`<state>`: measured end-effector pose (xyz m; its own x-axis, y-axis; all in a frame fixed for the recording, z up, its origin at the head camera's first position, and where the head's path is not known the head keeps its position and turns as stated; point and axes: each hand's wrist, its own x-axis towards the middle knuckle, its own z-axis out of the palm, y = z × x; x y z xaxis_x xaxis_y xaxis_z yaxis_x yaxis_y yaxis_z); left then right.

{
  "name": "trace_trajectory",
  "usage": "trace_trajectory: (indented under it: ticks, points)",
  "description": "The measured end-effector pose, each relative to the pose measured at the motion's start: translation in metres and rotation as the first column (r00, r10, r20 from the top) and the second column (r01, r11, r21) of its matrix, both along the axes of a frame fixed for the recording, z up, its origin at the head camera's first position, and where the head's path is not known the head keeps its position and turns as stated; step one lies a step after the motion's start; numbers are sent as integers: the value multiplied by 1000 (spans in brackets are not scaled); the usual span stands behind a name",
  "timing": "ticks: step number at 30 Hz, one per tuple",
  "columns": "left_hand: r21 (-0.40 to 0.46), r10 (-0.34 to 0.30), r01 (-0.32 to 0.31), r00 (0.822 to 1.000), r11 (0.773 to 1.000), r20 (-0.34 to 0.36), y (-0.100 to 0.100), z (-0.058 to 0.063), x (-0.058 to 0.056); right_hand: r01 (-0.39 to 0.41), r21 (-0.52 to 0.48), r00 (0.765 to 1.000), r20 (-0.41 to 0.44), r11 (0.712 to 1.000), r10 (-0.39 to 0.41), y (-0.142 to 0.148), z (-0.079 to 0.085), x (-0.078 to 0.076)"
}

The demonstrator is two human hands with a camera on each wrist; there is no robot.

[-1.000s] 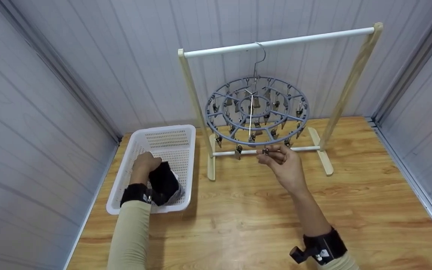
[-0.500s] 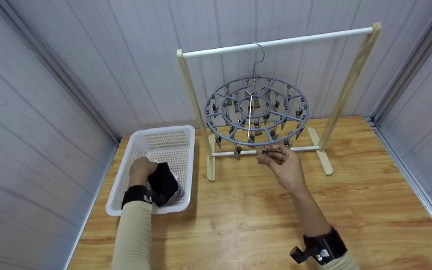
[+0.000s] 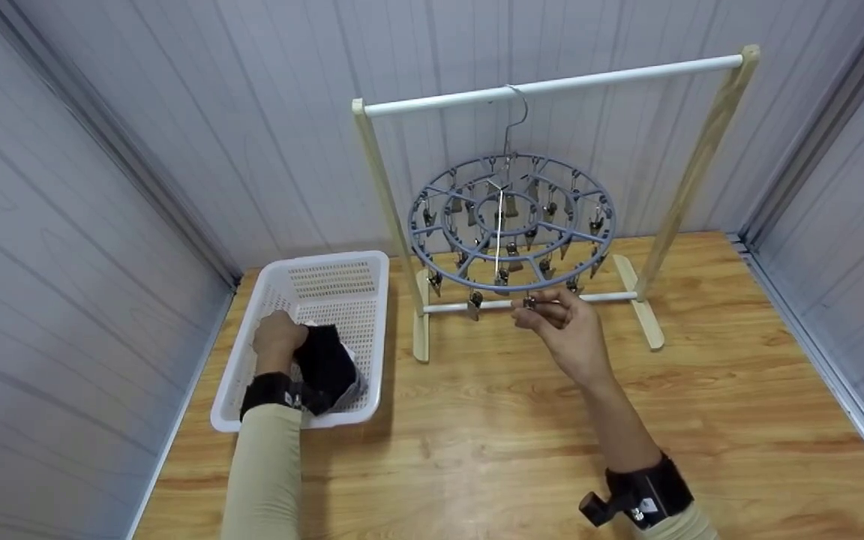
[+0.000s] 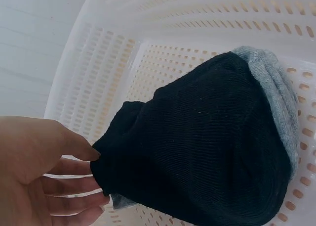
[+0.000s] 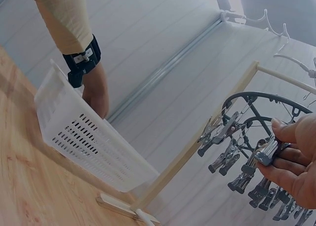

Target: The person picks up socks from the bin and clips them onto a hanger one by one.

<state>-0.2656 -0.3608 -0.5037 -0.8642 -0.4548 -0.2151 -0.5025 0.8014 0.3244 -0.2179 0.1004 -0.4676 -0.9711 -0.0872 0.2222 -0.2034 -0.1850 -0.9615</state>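
My left hand (image 3: 277,339) is inside the white basket (image 3: 383,315), pinching the end of a black ribbed sock (image 4: 192,142) between thumb and fingers. The sock lies over a grey knitted piece (image 4: 276,87), whose shape is mostly hidden beneath it. My right hand (image 3: 571,337) is at the front rim of a round blue-grey clip hanger (image 3: 589,244). Its thumb and fingers pinch a metal clip (image 5: 269,152) that hangs from this rim. Several other metal clips (image 5: 224,161) dangle around the hanger with nothing in them.
The hanger hooks onto the white top bar (image 3: 574,86) of a wooden stand (image 3: 694,176), standing right of the basket on a wood-grain table (image 3: 462,450). Pale panel walls (image 3: 139,112) rise at the back and both sides.
My left hand has shifted slightly left in the basket, at the end of the black sock. The right hand keeps its place on the clip.
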Motion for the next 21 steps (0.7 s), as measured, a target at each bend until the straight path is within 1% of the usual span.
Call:
trace_trajectory:
  ticks: [4, 8, 16, 21]
  points:
    - [-14, 8, -8, 1000, 1000, -12, -1, -1, -1, -3, -4, 1000, 2, 1000, 3, 0, 0, 0]
    - [-33, 2, -3, 1000, 999, -27, -1, 1, -2, -9, -7, 1000, 4, 1000, 9, 0, 0, 0]
    - [-65, -43, 39, 997, 997, -64, 4, 7, -4, -22, -20, 1000, -2, 1000, 22, 0, 1, 1]
    - [-65, -32, 28, 997, 998, -71, 5, 5, -6, -16, -17, 1000, -9, 1000, 16, -1, 0, 1]
